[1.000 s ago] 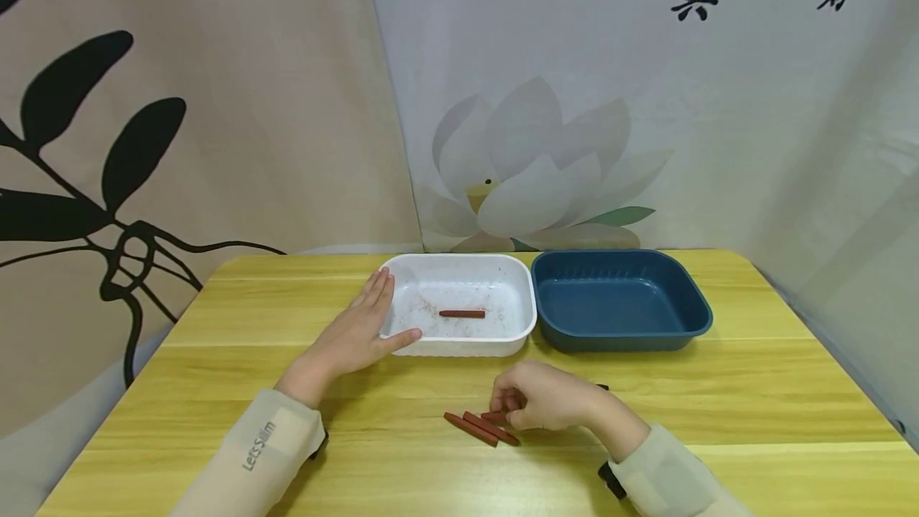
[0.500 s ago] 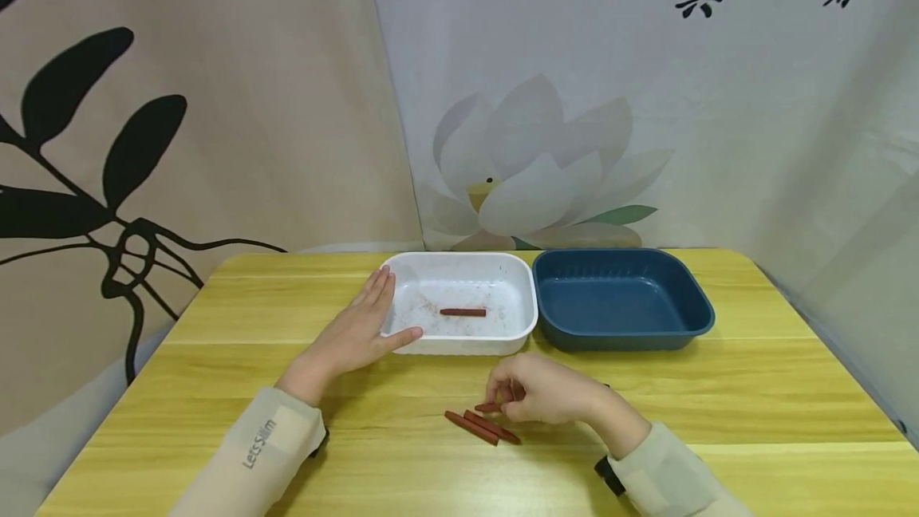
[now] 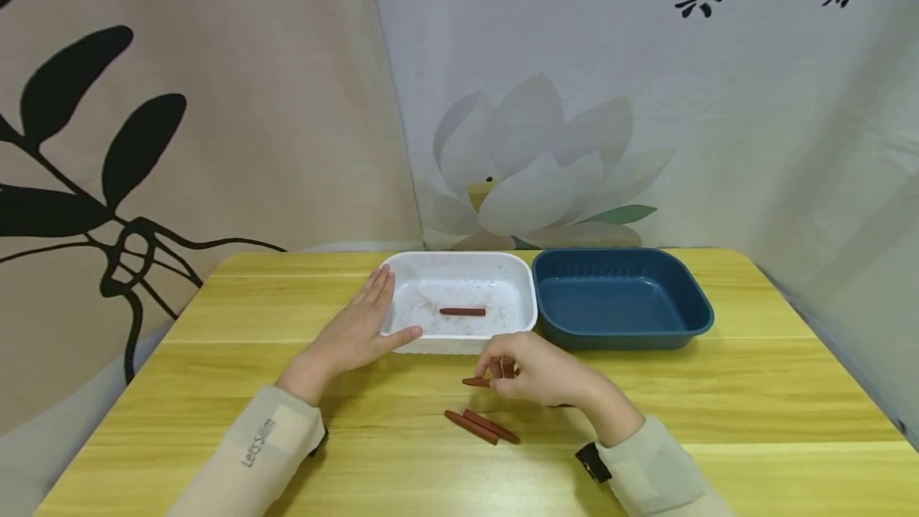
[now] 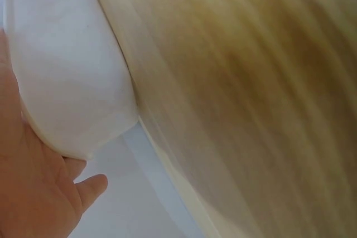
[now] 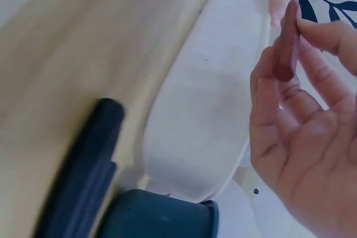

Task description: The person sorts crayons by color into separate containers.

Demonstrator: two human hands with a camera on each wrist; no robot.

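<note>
Since the earlier head pictures, the right hand (image 3: pixel 534 373) has been raised off the table and carried toward the white tray, and one red-brown stick (image 3: pixel 477 382) has been lifted away from the two sticks (image 3: pixel 481 427) left lying on the wood.

In the head view, the lifted stick is pinched between the thumb and curled fingertips of the right hand, with its long axis roughly level and running left to right, its free end pointing left. It is held just short of the near wall of the white tray (image 3: pixel 402 262), above the table (image 3: pixel 754 389). The two remaining sticks lie side by side, slanted, touching each other, nearer the person. Another stick (image 3: pixel 463 312) lies in the tray, also left to right. The left hand (image 3: pixel 355 333) is laid flat with straight fingers against the tray's left wall and near corner. The blue tray (image 3: pixel 689 294) stands just beside the white one on its right. Bare wood is seen to the left, to the right and in front of the trays.

In the left wrist view, the blurred palm (image 4: pixel 28 193) is pressed against the white tray's rounded wall (image 4: pixel 67 82).

In the right wrist view, the stick (image 5: pixel 286 43) is gripped near one end by the fingertips (image 5: pixel 329 34), over the white tray's rim (image 5: pixel 223 26).
</note>
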